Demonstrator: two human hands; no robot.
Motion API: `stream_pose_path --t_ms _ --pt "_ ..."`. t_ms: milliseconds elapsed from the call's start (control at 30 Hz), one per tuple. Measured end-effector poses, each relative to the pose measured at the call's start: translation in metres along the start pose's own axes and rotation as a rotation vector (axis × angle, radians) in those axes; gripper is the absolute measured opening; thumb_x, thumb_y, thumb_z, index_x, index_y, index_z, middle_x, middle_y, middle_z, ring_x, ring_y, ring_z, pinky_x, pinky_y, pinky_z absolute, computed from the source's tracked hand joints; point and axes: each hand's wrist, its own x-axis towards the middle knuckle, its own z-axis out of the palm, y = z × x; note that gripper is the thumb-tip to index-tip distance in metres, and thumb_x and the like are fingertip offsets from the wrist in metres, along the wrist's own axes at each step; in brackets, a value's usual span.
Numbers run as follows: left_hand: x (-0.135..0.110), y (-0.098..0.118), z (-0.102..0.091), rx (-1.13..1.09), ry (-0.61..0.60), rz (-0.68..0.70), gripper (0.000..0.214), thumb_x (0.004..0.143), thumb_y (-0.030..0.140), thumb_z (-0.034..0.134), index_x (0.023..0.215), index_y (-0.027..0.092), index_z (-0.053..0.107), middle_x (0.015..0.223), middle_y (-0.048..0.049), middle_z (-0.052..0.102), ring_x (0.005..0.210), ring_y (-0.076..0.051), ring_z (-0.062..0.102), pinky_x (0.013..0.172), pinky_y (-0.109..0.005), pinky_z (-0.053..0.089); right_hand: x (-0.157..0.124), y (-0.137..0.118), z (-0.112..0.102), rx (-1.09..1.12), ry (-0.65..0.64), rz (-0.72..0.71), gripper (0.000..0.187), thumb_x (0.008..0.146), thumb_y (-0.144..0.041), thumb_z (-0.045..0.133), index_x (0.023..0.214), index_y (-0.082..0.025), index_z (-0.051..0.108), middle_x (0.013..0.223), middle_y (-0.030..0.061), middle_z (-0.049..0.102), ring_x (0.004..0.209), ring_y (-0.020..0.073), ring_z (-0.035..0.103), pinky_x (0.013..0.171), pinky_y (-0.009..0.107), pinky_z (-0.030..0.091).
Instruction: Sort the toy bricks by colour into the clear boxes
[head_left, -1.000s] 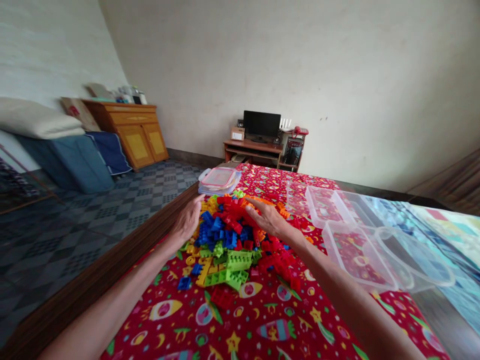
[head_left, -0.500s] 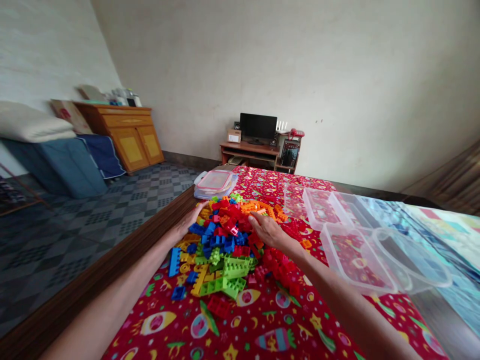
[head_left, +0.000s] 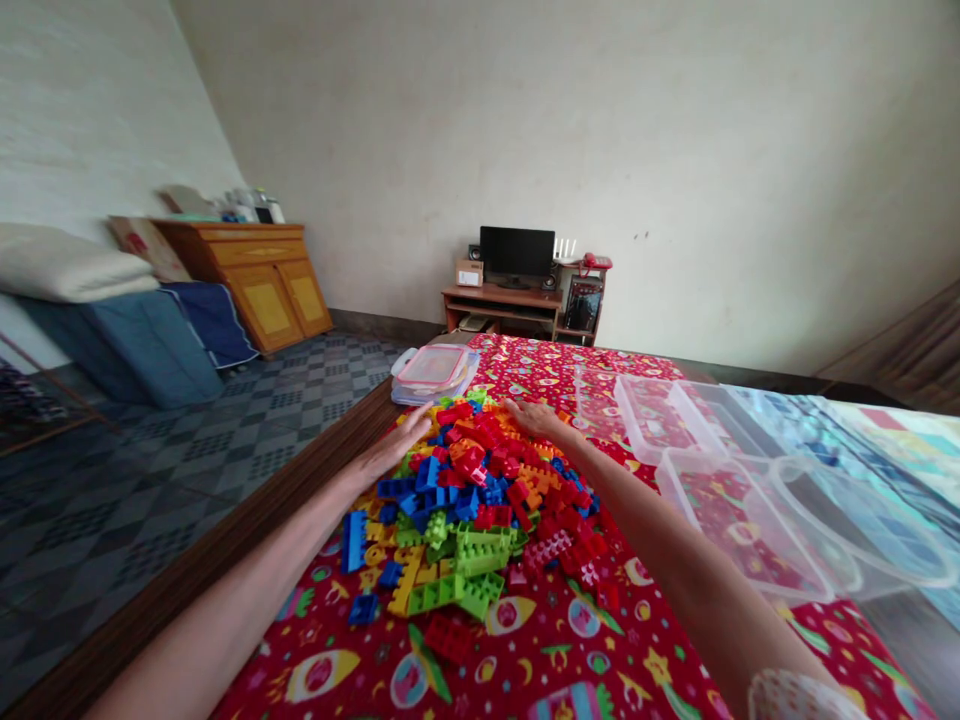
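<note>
A heap of plastic building blocks (head_left: pixel 465 500) in red, orange, blue, green and yellow lies on a red patterned cloth (head_left: pixel 525 660). My left hand (head_left: pixel 405 440) rests at the heap's left edge, its fingers stretched forward with no block gripped. Along the far right side of the heap, my right hand (head_left: pixel 534 418) reaches over orange and red blocks, fingers extended; its fingertips partly merge with the blocks. The heap lies between both hands.
A stack of lidded containers (head_left: pixel 435 368) stands at the table's far left edge. Clear plastic bins (head_left: pixel 739 520) sit to the right, near a blue cloth (head_left: pixel 795 425). Beyond the table are a desk with a monitor (head_left: pixel 517 252) and a wooden cabinet (head_left: pixel 259 280).
My right hand has moved from the middle of the heap to its far right side, and orange blocks there have been pushed inward. My left hand has shifted slightly right.
</note>
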Motion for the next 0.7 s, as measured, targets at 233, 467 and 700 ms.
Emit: stream_pose_path --t_ms 233,467,700 --pt "0.007 0.035 0.007 0.146 -0.203 0.078 0.097 0.073 0.081 0.043 0.148 0.019 0.032 0.155 -0.0094 0.030 0.142 -0.031 0.026 0.115 -0.041 0.025 -0.015 -0.020 -0.006 0.085 -0.089 0.012 0.060 0.100 -0.047 0.018 0.103 -0.014 0.067 0.103 0.0141 0.069 0.106 0.0245 0.062 0.089 0.032 0.045" --pt "0.010 0.068 0.018 0.089 -0.193 0.190 0.086 0.080 0.073 0.044 0.148 0.022 0.032 0.154 -0.0064 0.034 0.143 -0.030 0.026 0.116 -0.042 0.024 -0.033 -0.036 -0.020 0.332 -0.020 0.019 0.055 0.097 -0.048 0.025 0.075 -0.016 0.064 0.068 0.0056 0.058 0.077 0.0211 0.060 0.070 0.031 0.047" --pt "-0.016 0.083 0.007 0.223 -0.258 0.294 0.079 0.088 0.067 0.036 0.152 0.022 0.022 0.158 -0.0043 0.023 0.145 -0.026 0.019 0.119 -0.039 0.016 -0.069 -0.036 -0.052 0.243 0.037 -0.101 0.047 0.098 -0.042 0.026 0.106 -0.018 0.066 0.093 0.0089 0.068 0.094 0.0235 0.063 0.085 0.036 0.047"
